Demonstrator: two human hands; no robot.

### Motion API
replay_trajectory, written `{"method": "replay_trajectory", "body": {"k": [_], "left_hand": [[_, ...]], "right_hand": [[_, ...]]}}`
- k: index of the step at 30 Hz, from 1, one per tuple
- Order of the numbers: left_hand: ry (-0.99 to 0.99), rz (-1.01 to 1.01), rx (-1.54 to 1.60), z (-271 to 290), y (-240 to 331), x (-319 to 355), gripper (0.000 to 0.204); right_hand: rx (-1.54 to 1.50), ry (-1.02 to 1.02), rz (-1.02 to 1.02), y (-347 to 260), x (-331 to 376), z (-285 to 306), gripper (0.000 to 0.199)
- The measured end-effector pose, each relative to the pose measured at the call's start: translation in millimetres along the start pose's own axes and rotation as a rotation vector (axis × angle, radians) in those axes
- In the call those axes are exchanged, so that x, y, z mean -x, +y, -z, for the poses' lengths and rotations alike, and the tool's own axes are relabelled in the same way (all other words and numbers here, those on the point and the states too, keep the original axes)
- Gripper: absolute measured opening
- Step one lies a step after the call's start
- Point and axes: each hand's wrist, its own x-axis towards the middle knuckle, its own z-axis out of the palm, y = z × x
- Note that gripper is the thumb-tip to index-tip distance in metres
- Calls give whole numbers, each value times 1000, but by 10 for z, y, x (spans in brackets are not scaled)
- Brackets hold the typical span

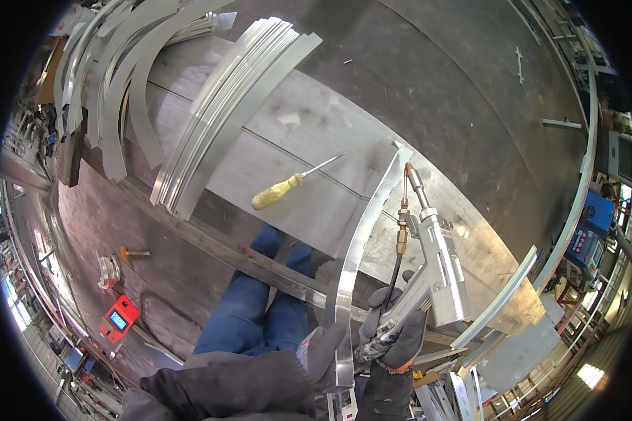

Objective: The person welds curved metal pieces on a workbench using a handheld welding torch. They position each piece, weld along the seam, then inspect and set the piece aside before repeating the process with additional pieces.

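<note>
My right hand (406, 340), in a dark glove, is closed round the grip of a silver handheld welding gun (439, 259). The gun's copper-coloured nozzle is at the far end of a narrow curved metal strip (358, 245). The strip stands on edge on a flat metal sheet (309, 112). At its near end, my gloved left hand (321, 351) holds the strip, with part of the fingers hidden behind it. A slim hose with brass fittings runs along the gun. On the sheet lies a screwdriver (277, 192) with a worn yellow handle.
A stack of curved metal strips (225, 105) rests on the sheet to the left, with more curved pieces (119, 91) beyond. A red device with a lit display (119, 318) and an orange-handled tool (133, 253) are at lower left. Another curved strip (498, 298) lies at right.
</note>
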Motion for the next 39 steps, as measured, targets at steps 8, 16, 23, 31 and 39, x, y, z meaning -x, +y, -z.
{"method": "replay_trajectory", "body": {"k": [8,16,23,31,39], "left_hand": [[45,22,-31,-8,-31,-14,46],[-83,219,-89,-46,232,117,54],[-34,93,-12,-121,182,103,49],[-12,105,49,-177,289,140,42],[37,172,51,-187,307,148,40]], "right_hand": [[-22,24,-34,-6,-129,-55,78],[0,16,-46,-2,-195,-47,77],[-18,36,-66,9,-192,-67,77],[16,49,-58,15,-188,-87,75],[37,44,-72,-14,-194,-106,74]]}}
